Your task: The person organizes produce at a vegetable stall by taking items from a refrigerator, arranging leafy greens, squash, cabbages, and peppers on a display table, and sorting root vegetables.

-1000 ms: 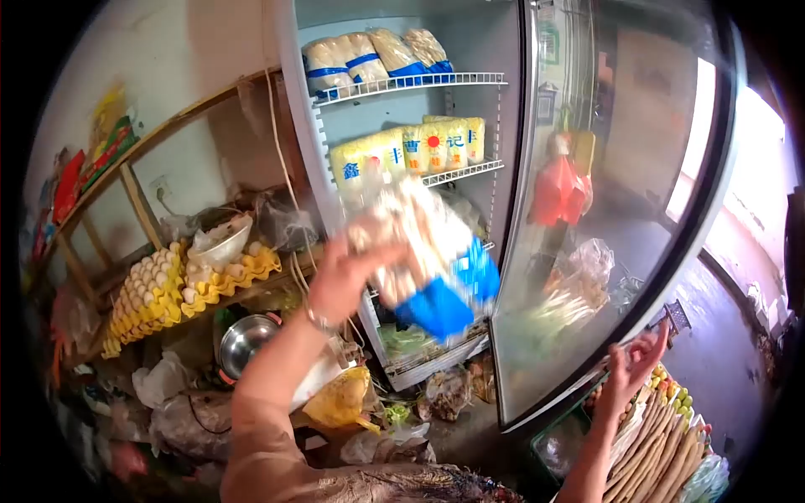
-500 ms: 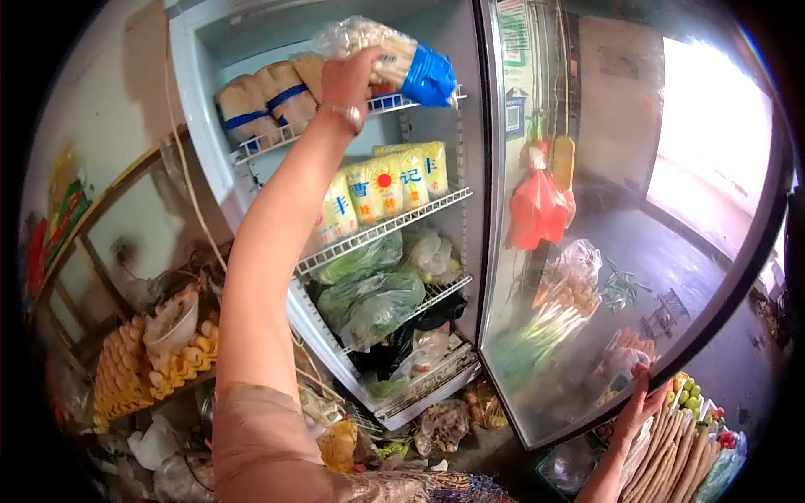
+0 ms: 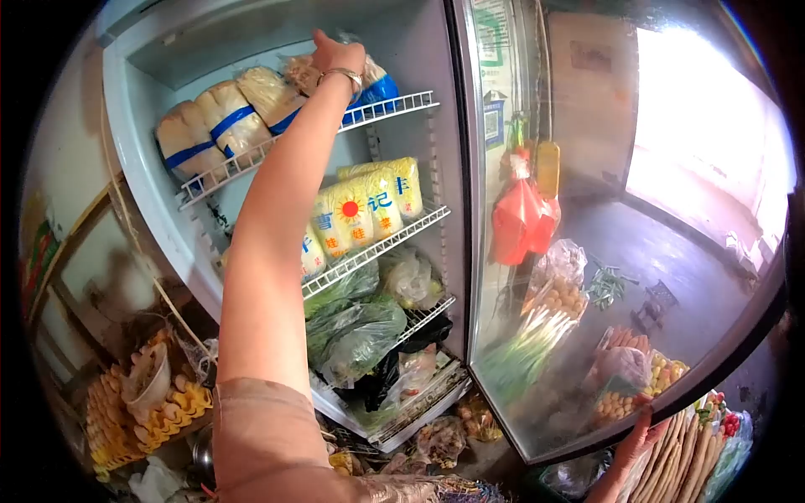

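My left hand (image 3: 340, 57) reaches onto the top shelf of a fridge, a bracelet on its wrist. Its fingers are mostly hidden, closed on a clear bag of enoki mushrooms with a blue end (image 3: 381, 89), which is at shelf level. Left of it stands a row of similar blue-banded packs (image 3: 228, 115). At the lower right, my right hand (image 3: 641, 438) grips the bottom edge of the open glass door (image 3: 537, 419).
Yellow printed packs (image 3: 352, 210) fill the middle shelf, with bagged greens (image 3: 360, 331) below. Egg trays (image 3: 126, 419) stand at left. A red bag (image 3: 521, 214) shows at the door. Long brown roots (image 3: 671, 457) lie near my right hand.
My left hand has moved the mushroom bag from in front of the top shelf back onto it. The view has shifted, and my right hand stays on the door.
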The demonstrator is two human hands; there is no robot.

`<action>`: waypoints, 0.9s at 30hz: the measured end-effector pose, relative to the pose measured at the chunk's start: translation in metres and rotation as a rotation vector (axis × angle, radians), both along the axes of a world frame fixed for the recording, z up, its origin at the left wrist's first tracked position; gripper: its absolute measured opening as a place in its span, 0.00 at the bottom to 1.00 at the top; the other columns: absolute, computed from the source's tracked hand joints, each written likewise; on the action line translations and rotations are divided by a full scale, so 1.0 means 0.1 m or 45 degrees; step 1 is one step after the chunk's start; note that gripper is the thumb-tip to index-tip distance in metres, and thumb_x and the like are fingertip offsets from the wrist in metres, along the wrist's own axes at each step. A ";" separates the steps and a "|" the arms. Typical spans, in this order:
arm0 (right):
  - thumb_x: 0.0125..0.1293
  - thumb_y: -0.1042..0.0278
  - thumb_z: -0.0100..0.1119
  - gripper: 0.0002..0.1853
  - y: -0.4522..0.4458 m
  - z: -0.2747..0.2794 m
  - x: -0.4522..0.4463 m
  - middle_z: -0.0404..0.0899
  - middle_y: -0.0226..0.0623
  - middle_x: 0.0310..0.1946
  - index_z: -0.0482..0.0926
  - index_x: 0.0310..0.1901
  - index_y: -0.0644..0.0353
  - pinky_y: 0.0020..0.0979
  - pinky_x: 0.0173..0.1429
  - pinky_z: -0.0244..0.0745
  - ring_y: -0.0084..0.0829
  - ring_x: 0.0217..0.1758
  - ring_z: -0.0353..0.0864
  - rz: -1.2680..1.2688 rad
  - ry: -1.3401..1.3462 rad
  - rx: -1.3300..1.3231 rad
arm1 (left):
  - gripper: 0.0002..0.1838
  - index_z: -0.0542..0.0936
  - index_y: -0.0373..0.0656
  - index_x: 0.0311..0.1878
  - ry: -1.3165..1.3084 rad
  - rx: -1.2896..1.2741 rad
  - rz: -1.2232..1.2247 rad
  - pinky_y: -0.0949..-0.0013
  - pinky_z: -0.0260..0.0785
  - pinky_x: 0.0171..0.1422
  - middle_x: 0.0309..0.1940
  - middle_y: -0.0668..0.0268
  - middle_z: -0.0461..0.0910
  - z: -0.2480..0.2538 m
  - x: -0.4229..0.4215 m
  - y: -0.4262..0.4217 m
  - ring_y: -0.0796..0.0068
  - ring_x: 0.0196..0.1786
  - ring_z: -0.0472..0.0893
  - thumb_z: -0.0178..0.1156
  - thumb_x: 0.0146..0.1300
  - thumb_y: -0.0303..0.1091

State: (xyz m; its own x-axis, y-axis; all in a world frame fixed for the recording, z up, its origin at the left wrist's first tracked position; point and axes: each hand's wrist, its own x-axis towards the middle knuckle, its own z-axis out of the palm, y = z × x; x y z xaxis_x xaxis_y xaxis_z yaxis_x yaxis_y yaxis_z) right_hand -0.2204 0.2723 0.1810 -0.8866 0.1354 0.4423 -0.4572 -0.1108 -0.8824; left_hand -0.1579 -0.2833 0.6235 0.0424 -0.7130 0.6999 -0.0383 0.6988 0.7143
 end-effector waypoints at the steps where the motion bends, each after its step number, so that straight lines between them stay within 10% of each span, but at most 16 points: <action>1: 0.69 0.63 0.55 0.14 -0.02 0.01 0.01 0.80 0.36 0.40 0.74 0.50 0.64 0.32 0.55 0.70 0.28 0.46 0.77 -0.013 -0.001 -0.012 | 0.39 0.55 0.40 0.73 -0.001 0.002 0.002 0.65 0.81 0.39 0.61 0.47 0.72 -0.03 -0.01 -0.09 0.58 0.41 0.85 0.54 0.56 0.25; 5: 0.67 0.63 0.57 0.14 -0.07 -0.02 0.04 0.80 0.36 0.40 0.75 0.48 0.64 0.32 0.52 0.71 0.28 0.44 0.77 -0.086 0.051 -0.065 | 0.37 0.64 0.46 0.70 -0.191 -0.578 0.146 0.65 0.75 0.48 0.48 0.55 0.79 -0.49 0.00 -0.10 0.65 0.42 0.82 0.62 0.54 0.32; 9: 0.67 0.64 0.57 0.14 -0.03 -0.08 0.07 0.80 0.37 0.39 0.75 0.48 0.65 0.31 0.51 0.71 0.28 0.43 0.77 -0.040 0.130 -0.040 | 0.15 0.80 0.44 0.51 -0.463 -0.902 -0.525 0.69 0.76 0.40 0.42 0.59 0.83 -1.37 0.35 0.72 0.73 0.34 0.83 0.60 0.60 0.28; 12: 0.66 0.65 0.57 0.14 -0.10 -0.01 0.25 0.79 0.37 0.39 0.75 0.49 0.65 0.32 0.52 0.72 0.29 0.44 0.77 0.010 0.091 -0.020 | 0.13 0.80 0.42 0.50 -0.916 -0.546 -1.058 0.65 0.74 0.38 0.34 0.58 0.82 -1.99 0.77 1.53 0.70 0.32 0.81 0.57 0.62 0.31; 15: 0.65 0.65 0.58 0.17 -0.25 0.08 0.52 0.78 0.38 0.43 0.73 0.52 0.65 0.33 0.54 0.71 0.30 0.45 0.77 0.012 0.108 -0.095 | 0.16 0.78 0.39 0.51 -1.050 -0.890 -1.547 0.63 0.74 0.42 0.33 0.55 0.80 -2.89 1.00 1.89 0.60 0.34 0.81 0.58 0.60 0.29; 24: 0.58 0.72 0.64 0.28 -0.03 0.10 1.80 0.73 0.43 0.59 0.71 0.61 0.66 0.35 0.67 0.63 0.34 0.62 0.72 0.937 -0.053 0.326 | 0.18 0.76 0.41 0.57 -2.081 0.315 -2.251 0.64 0.71 0.56 0.47 0.57 0.80 -4.24 2.16 3.30 0.66 0.49 0.78 0.53 0.67 0.36; 27: 0.60 0.77 0.63 0.20 0.07 0.20 1.97 0.84 0.40 0.43 0.76 0.56 0.67 0.30 0.56 0.74 0.27 0.48 0.81 1.362 -0.469 0.500 | 0.15 0.76 0.41 0.55 -1.653 0.280 -2.301 0.65 0.70 0.56 0.45 0.58 0.79 -4.61 2.48 3.55 0.67 0.48 0.78 0.54 0.68 0.36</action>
